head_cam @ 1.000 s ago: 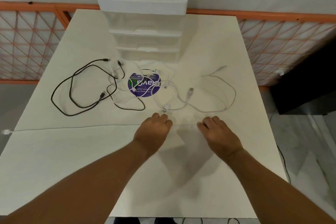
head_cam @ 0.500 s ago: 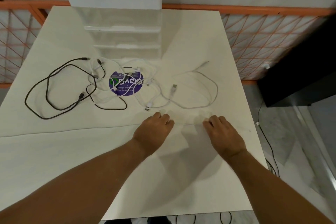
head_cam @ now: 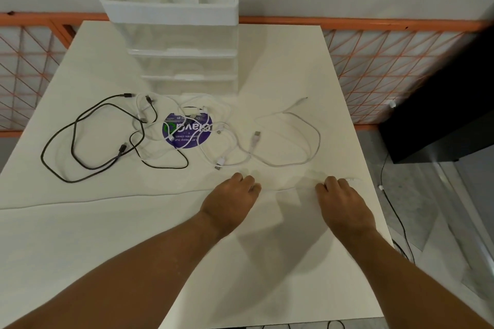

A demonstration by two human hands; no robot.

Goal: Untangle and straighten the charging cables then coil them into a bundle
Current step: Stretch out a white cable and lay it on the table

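A long white cable (head_cam: 133,197) lies nearly straight across the white table (head_cam: 294,61), from the left edge to a plug (head_cam: 354,180) near the right edge. My left hand (head_cam: 231,196) and my right hand (head_cam: 343,199) sit on this cable with fingers curled down over it, about a hand's width apart. Beyond them lies a tangle: a black cable (head_cam: 77,141) looped at the left, white cables (head_cam: 227,147) knotted in the middle, and a white loop (head_cam: 312,139) at the right.
A purple round sticker (head_cam: 187,132) lies under the tangle. A white drawer organiser (head_cam: 184,43) stands at the table's far side. Orange mesh fencing (head_cam: 374,61) borders the table. A black cabinet (head_cam: 441,128) and floor cords are at the right.
My right hand has slid to the right along the straight white cable, widening the gap between my hands; the cable's plug end now shows beyond it. The view has shifted.
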